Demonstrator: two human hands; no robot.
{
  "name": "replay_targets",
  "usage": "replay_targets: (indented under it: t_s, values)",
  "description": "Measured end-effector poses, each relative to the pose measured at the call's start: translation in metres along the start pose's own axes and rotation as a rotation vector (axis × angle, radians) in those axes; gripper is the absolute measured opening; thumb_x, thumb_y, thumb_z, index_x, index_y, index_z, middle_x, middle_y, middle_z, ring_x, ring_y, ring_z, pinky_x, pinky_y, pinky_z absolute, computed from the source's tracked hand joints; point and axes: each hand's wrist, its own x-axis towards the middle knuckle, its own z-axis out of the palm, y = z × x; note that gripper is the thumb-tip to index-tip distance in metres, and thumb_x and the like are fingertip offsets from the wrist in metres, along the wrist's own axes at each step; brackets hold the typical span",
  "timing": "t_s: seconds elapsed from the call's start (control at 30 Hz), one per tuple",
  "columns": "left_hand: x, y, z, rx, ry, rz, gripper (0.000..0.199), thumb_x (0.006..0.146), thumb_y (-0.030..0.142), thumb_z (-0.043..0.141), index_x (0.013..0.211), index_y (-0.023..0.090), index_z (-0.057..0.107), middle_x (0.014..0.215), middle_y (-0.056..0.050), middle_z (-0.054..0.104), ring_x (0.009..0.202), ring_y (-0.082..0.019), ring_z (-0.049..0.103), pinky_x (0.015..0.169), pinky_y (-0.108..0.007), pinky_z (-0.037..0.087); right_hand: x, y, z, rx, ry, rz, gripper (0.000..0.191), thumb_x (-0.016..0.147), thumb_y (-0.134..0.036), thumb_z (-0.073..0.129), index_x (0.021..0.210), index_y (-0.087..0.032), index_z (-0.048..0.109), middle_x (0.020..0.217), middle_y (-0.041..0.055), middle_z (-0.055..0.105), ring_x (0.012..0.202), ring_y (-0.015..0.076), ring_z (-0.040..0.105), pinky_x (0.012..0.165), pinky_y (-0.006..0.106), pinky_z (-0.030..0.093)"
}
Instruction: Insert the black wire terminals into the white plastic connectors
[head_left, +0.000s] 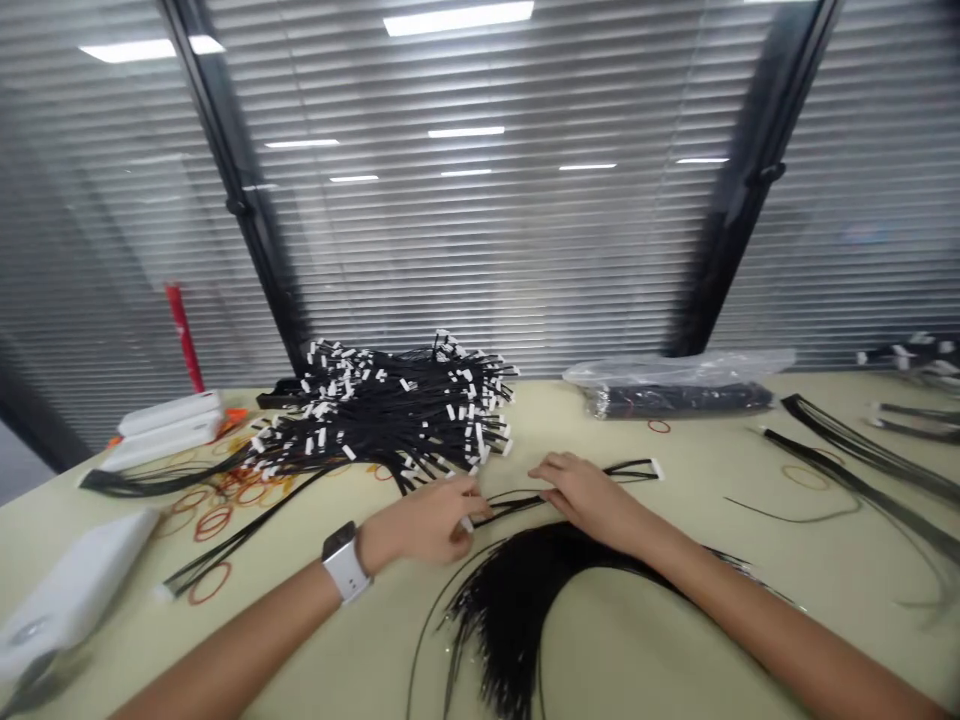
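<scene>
My left hand (439, 518), with a watch on its wrist, pinches the near end of a short black wire harness (517, 506), where a bit of white shows between thumb and finger. Over the same harness, my right hand (589, 495) has its fingers curled down on the black wires. A white connector (657, 469) ends the harness just beyond the right hand. Below both hands a thick curved bundle of loose black wires (517, 590) lies on the table, its right part passing under my right forearm.
A large pile of black harnesses with white connectors (390, 400) lies at the back left. Rubber bands (214, 522) and white blocks (67, 580) are at the left. A plastic-wrapped bundle (679, 398) rests at the back right, with more black wires (862, 480) at the right.
</scene>
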Motion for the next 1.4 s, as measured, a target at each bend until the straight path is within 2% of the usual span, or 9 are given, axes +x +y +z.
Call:
replay_targets:
  t_s: [0.1, 0.17, 0.27, 0.33, 0.4, 0.57, 0.77, 0.93, 1.4]
  values:
    - [0.003, -0.001, -0.002, -0.085, 0.003, 0.006, 0.021, 0.078, 0.012, 0.048, 0.093, 0.018, 0.061, 0.093, -0.006, 0.057, 0.084, -0.02, 0.056, 0.078, -0.03, 0.042, 0.006, 0.009, -0.004, 0.041, 0.011, 0.041, 0.025, 0.086, -0.013, 0.042, 0.101, -0.011, 0.063, 0.096, 0.0142, 0.06, 0.094, 0.0221, 0.055, 0.085, 0.038, 0.043]
    - [0.001, -0.005, -0.004, -0.139, 0.053, -0.035, 0.018, 0.085, 0.016, 0.043, 0.09, 0.018, 0.06, 0.09, -0.005, 0.058, 0.082, -0.019, 0.055, 0.077, -0.03, 0.041, -0.001, -0.008, -0.008, 0.077, 0.022, 0.011, 0.029, 0.09, -0.018, 0.037, 0.107, -0.013, 0.059, 0.102, 0.0129, 0.059, 0.099, 0.0199, 0.053, 0.088, 0.035, 0.041]
    - [-0.007, -0.012, 0.0, -0.225, 0.18, -0.154, 0.021, 0.089, 0.018, 0.034, 0.089, 0.017, 0.055, 0.083, -0.004, 0.058, 0.076, -0.016, 0.054, 0.072, -0.028, 0.041, -0.019, -0.049, -0.009, 0.136, -0.08, -0.142, 0.021, 0.085, -0.029, 0.053, 0.103, -0.024, 0.061, 0.096, 0.0015, 0.062, 0.092, 0.0126, 0.056, 0.081, 0.022, 0.042]
    - [-0.014, -0.016, 0.004, -0.288, 0.245, -0.239, 0.021, 0.089, 0.018, 0.031, 0.084, 0.017, 0.052, 0.074, -0.002, 0.055, 0.067, -0.014, 0.05, 0.064, -0.025, 0.04, -0.027, -0.071, -0.004, 0.129, -0.167, -0.197, 0.005, 0.079, -0.023, 0.061, 0.082, -0.025, 0.065, 0.079, -0.004, 0.063, 0.079, 0.011, 0.059, 0.075, 0.021, 0.042]
    - [-0.023, -0.018, 0.009, -0.352, 0.269, -0.295, 0.018, 0.087, 0.019, 0.033, 0.082, 0.017, 0.05, 0.067, 0.001, 0.052, 0.061, -0.013, 0.047, 0.058, -0.024, 0.037, -0.03, -0.082, 0.003, 0.09, -0.208, -0.192, 0.01, 0.075, -0.012, 0.06, 0.071, -0.02, 0.062, 0.074, -0.0018, 0.062, 0.075, 0.0136, 0.058, 0.074, 0.026, 0.04]
    - [-0.047, -0.009, 0.014, -0.488, 0.277, -0.336, 0.017, 0.086, 0.022, 0.037, 0.086, 0.017, 0.052, 0.067, 0.001, 0.053, 0.063, -0.013, 0.048, 0.062, -0.026, 0.038, -0.025, -0.085, 0.007, 0.067, -0.236, -0.201, 0.018, 0.071, 0.0, 0.052, 0.073, -0.016, 0.057, 0.08, 0.005, 0.057, 0.08, 0.0184, 0.052, 0.073, 0.031, 0.038]
    - [-0.065, -0.002, 0.026, -0.604, 0.329, -0.37, 0.025, 0.086, 0.021, 0.037, 0.105, 0.015, 0.053, 0.071, -0.001, 0.056, 0.066, -0.015, 0.052, 0.063, -0.027, 0.041, -0.009, -0.074, -0.001, 0.193, -0.076, -0.054, 0.019, 0.081, -0.003, 0.037, 0.079, -0.016, 0.051, 0.078, 0.0047, 0.054, 0.07, 0.0141, 0.047, 0.066, 0.028, 0.04]
    - [-0.065, -0.003, 0.033, -0.703, 0.347, -0.402, 0.023, 0.082, 0.019, 0.042, 0.1, 0.015, 0.056, 0.075, -0.002, 0.057, 0.066, -0.014, 0.05, 0.06, -0.026, 0.039, 0.008, -0.072, 0.022, 0.413, 0.0, 0.072, 0.017, 0.085, -0.017, 0.042, 0.082, -0.015, 0.059, 0.075, 0.0019, 0.062, 0.067, 0.012, 0.053, 0.064, 0.026, 0.042]
    - [-0.057, 0.002, 0.037, -1.145, 0.278, -0.334, 0.013, 0.084, 0.026, 0.052, 0.091, 0.017, 0.057, 0.083, -0.002, 0.058, 0.08, -0.015, 0.053, 0.076, -0.03, 0.04, -0.011, -0.088, 0.045, 0.601, 0.204, 0.284, 0.019, 0.084, -0.03, 0.049, 0.072, -0.018, 0.058, 0.068, -0.0008, 0.06, 0.064, 0.0122, 0.054, 0.061, 0.025, 0.041]
